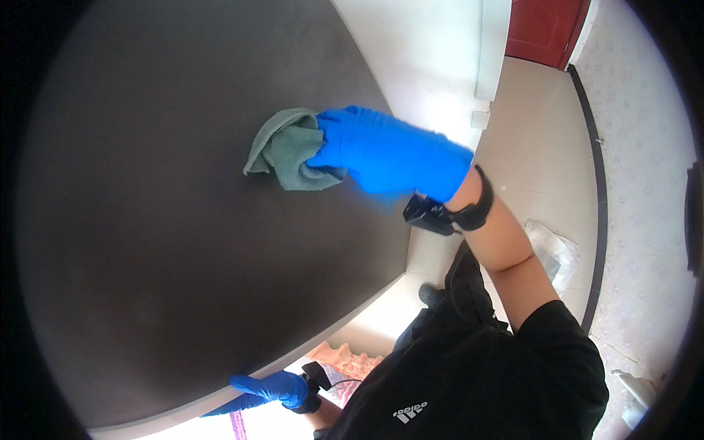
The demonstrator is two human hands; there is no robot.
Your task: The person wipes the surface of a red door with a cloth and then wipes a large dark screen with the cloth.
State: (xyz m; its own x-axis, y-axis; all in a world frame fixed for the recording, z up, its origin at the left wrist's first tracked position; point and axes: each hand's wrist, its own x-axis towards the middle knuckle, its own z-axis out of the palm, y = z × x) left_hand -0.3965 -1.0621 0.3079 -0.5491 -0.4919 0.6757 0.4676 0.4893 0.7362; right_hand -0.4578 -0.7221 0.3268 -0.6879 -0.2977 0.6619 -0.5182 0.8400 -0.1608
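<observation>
My right hand (385,148), in a blue glove, holds a bunched grey-green cloth (297,148) against the face of a large dark panel (165,220). The fingertips are partly hidden in the cloth's folds. Lower down, my left hand (264,391), also gloved in blue, grips the panel's pale edge (308,349), with the thumb at the dark face and the other fingers on the far side. A black device is strapped to each wrist.
White wall (434,49) adjoins the panel's upper right side. Pale floor tiles (539,126) lead to a red door (542,30). A clear plastic bag (553,256) lies on the floor near my right arm. Patterned orange fabric (349,360) shows beyond the panel's edge.
</observation>
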